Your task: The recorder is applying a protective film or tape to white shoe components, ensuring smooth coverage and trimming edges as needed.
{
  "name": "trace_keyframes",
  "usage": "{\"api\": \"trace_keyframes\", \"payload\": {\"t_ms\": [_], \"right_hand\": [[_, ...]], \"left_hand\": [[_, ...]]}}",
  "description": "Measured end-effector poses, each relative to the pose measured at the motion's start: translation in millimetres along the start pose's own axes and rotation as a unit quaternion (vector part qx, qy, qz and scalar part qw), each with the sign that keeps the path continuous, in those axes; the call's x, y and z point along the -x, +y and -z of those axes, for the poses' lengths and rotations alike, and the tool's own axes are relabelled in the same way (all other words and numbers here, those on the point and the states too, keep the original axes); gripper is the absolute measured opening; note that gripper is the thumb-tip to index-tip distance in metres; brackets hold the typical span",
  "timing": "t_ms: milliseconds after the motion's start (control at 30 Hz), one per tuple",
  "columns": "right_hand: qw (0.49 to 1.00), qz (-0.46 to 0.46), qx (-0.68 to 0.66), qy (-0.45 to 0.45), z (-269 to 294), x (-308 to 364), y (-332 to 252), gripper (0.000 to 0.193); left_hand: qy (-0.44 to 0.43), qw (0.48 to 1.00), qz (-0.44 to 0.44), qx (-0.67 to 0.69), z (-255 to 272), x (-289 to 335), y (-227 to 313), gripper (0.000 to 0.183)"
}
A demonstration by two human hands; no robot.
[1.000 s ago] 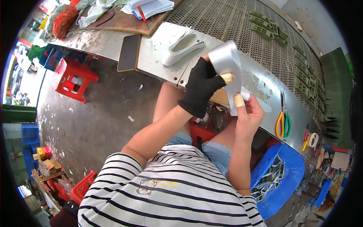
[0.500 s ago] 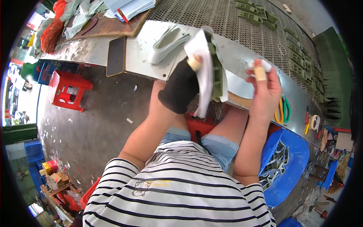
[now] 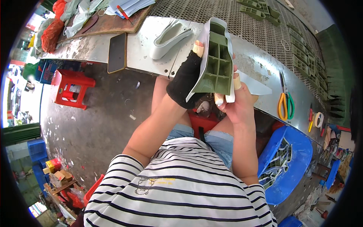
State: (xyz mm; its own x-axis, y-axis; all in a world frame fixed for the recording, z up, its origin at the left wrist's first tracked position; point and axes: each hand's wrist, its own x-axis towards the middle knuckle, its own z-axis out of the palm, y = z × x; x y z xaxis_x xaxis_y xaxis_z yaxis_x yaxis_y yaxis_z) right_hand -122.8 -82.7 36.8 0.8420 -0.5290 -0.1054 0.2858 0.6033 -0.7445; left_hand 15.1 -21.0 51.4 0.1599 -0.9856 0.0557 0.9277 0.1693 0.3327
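Between my hands is a green ribbed plastic shoe wedge (image 3: 217, 68) with a white covering around its sides, its hollow ribbed side turned up toward me. My left hand (image 3: 185, 77), in a black fingerless glove with a taped thumb, is closed on its left side. My right hand (image 3: 242, 101), bare with tape on its fingers, grips the lower right edge; some fingertips are hidden behind the wedge. A white shoe upper (image 3: 160, 52) rests on the metal bench to the left. Just beyond my right hand lies a flat white piece (image 3: 261, 87), partly covered by it.
A phone (image 3: 117, 53) lies at the bench's near edge. Orange-and-green-handled scissors (image 3: 286, 104) and a tape roll (image 3: 319, 119) are on the right. Several green wedges (image 3: 302, 56) sit on the mesh surface (image 3: 219, 11). Below stand a blue tub (image 3: 297, 166) and a red stool (image 3: 72, 89).
The wedge has turned so its ribbed side faces me. My right hand, formerly apart from it, has moved left and down onto its lower right edge.
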Motion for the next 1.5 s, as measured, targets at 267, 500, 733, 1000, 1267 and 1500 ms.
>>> {"api": "trace_keyframes", "payload": {"t_ms": [267,500,733,1000,1267,1500], "right_hand": [[0.959,0.038,0.267,0.091,-20.5,3.5,-6.7,0.035],[0.953,0.056,0.271,0.121,-25.9,22.0,-4.0,0.027],[0.882,0.121,0.429,0.155,-13.6,19.2,-32.7,0.022],[0.856,0.159,0.463,0.165,-16.6,18.0,-29.4,0.023],[0.891,0.120,0.394,0.190,-12.6,22.5,-33.5,0.027],[0.872,0.115,0.468,0.082,5.4,25.8,-11.3,0.023]], "left_hand": [[0.021,0.995,-0.018,-0.093,-1.6,0.4,4.2,0.058],[0.015,1.000,-0.016,-0.009,-0.3,-2.9,0.4,0.063],[0.065,0.893,-0.018,-0.445,35.9,1.9,5.6,0.041],[0.101,0.874,0.123,-0.459,-14.6,10.5,27.3,0.035],[0.076,0.859,0.046,-0.504,-28.7,28.6,7.9,0.012],[0.115,0.954,0.060,-0.270,6.2,-8.8,15.9,0.059]]}}
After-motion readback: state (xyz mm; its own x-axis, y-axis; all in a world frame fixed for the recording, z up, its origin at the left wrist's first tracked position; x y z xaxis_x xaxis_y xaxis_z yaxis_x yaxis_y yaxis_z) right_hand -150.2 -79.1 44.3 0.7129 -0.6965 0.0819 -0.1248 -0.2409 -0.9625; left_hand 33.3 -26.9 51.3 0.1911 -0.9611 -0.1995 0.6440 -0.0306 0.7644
